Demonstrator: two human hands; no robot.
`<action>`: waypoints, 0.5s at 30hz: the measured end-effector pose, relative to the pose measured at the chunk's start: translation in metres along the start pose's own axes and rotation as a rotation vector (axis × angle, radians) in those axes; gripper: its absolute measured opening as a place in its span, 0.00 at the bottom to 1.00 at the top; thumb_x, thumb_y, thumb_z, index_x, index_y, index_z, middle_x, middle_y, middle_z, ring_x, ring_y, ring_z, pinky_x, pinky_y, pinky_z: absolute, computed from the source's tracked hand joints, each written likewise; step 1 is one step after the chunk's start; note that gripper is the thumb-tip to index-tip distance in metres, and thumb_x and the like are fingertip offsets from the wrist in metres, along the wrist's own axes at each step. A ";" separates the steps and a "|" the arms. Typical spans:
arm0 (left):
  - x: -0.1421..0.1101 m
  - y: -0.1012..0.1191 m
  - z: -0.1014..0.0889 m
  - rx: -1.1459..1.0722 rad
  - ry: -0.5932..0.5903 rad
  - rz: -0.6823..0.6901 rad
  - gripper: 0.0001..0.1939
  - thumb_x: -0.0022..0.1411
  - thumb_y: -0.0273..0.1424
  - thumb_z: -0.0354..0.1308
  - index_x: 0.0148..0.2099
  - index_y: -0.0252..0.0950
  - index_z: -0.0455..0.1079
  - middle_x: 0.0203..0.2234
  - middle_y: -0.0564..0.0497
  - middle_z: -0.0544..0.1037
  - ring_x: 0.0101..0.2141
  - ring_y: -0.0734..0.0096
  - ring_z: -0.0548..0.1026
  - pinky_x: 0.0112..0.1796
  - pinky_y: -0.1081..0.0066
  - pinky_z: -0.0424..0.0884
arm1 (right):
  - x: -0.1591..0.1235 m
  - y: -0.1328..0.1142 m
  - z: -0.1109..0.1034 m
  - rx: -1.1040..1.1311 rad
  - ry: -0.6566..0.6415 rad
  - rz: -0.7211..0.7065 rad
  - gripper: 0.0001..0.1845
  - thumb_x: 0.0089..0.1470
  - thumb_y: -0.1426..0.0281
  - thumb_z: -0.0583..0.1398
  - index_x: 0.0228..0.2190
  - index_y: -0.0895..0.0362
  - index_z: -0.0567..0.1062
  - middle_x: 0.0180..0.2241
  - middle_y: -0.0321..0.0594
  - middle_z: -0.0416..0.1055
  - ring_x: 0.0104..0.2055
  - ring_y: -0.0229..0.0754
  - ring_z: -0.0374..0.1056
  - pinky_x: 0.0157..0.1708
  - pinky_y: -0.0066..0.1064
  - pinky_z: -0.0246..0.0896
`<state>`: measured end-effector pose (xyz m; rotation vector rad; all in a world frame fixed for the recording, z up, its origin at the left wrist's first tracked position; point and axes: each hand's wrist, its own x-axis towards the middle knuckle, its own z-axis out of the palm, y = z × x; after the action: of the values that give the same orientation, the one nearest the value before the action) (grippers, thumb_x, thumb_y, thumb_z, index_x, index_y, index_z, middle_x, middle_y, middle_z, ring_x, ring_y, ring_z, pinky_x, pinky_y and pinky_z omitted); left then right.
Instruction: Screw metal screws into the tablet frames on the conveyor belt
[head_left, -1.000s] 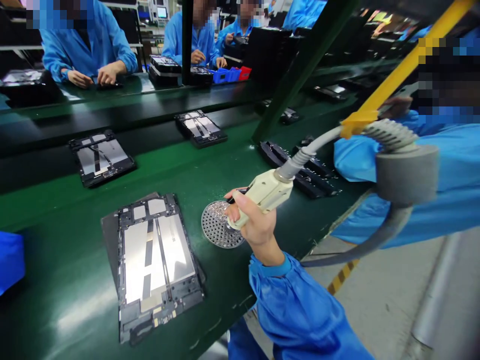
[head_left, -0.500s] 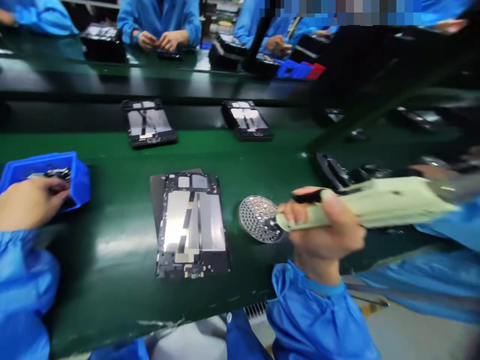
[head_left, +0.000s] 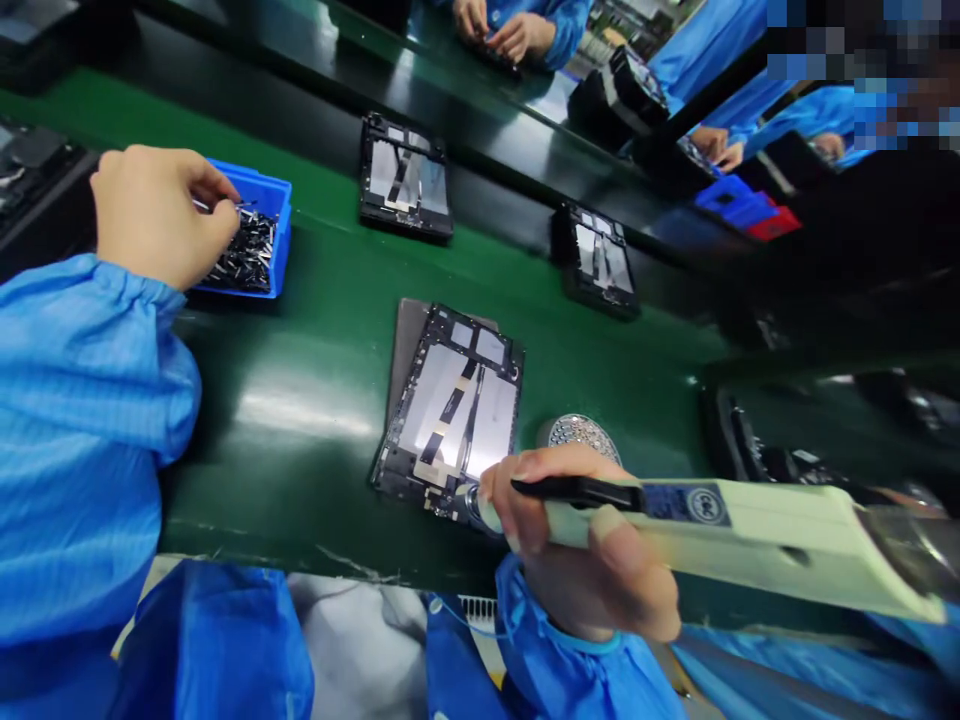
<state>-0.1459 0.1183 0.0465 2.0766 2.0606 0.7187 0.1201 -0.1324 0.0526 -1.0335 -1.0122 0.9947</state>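
Left hand: the left hand [head_left: 159, 215] hangs over a blue plastic bin [head_left: 279, 240], its fingers [head_left: 217, 205] bunched together at the heap of small black parts [head_left: 247, 255]; whether they grip a piece cannot be told.

Right hand: the right hand [head_left: 592, 560] is clamped around the cream handle of a soldering iron [head_left: 750, 530], its fingers [head_left: 525, 480] wrapped over a black strip on the handle.

Iron tip: the metal tip [head_left: 474, 507] sits at the lower edge of the tablet frame; whether it touches is hard to tell.

Tablet frame: a black tablet frame [head_left: 450, 410] with silver panels and dark strips lies flat on the green desk [head_left: 300, 480], between the two hands, on a dark grey sheet [head_left: 405, 345] that shows past its upper left side.

Beside the frame: a round perforated metal disc [head_left: 581, 432] lies just to its right, partly behind the right hand.

Further along: two more tablet frames [head_left: 405, 178] [head_left: 596, 262] lie on the desk, well apart.

Co-workers: a co-worker's hands [head_left: 502, 30] work at the far desk, beyond a blue and red bin pair [head_left: 742, 210].

Clothing: blue sleeves [head_left: 82, 420] cover the person's arms.
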 end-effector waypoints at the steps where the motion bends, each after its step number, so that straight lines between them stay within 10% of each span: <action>1: -0.001 0.000 0.000 -0.008 -0.007 0.006 0.23 0.64 0.37 0.56 0.55 0.32 0.81 0.47 0.50 0.84 0.55 0.55 0.76 0.65 0.52 0.64 | 0.000 0.002 0.001 0.000 0.020 0.004 0.16 0.57 0.54 0.68 0.38 0.53 0.86 0.15 0.31 0.64 0.16 0.39 0.60 0.20 0.34 0.62; 11: -0.027 0.045 -0.001 -0.307 0.064 0.260 0.19 0.69 0.38 0.62 0.58 0.39 0.79 0.46 0.53 0.85 0.48 0.60 0.80 0.59 0.56 0.72 | -0.004 0.004 0.005 -0.047 0.003 0.003 0.15 0.57 0.55 0.68 0.35 0.55 0.84 0.15 0.31 0.66 0.18 0.39 0.63 0.25 0.35 0.66; 15: -0.086 0.107 0.032 -0.604 -0.350 0.583 0.09 0.71 0.30 0.60 0.47 0.39 0.82 0.43 0.53 0.86 0.45 0.63 0.83 0.51 0.64 0.75 | -0.006 0.007 0.004 -0.059 -0.021 -0.006 0.15 0.57 0.55 0.68 0.36 0.54 0.84 0.16 0.31 0.66 0.18 0.38 0.63 0.25 0.34 0.65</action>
<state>-0.0311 0.0364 0.0421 2.1995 0.8972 0.8338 0.1142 -0.1355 0.0452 -1.0698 -1.0667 0.9775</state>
